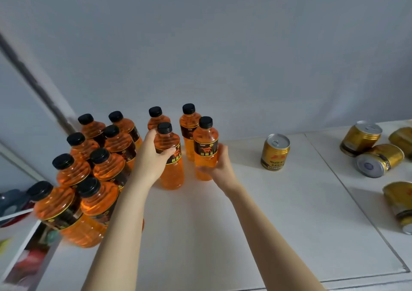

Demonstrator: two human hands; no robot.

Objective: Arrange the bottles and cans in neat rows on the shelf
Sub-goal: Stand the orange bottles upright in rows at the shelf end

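Left hand (153, 156) round one bottle (172, 175), right hand (219, 165) round neighbouring bottle (205, 154)

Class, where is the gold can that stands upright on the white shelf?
In the head view, the upright gold metal can stands right of centre, between the orange plastic bottle gripped by the right hand and the toppled gold cans.

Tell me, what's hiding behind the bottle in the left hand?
Another orange bottle stands behind the held bottle, which the left hand grips. Only its black cap and shoulders show; its label and bottom are covered by the hand and the held bottle.
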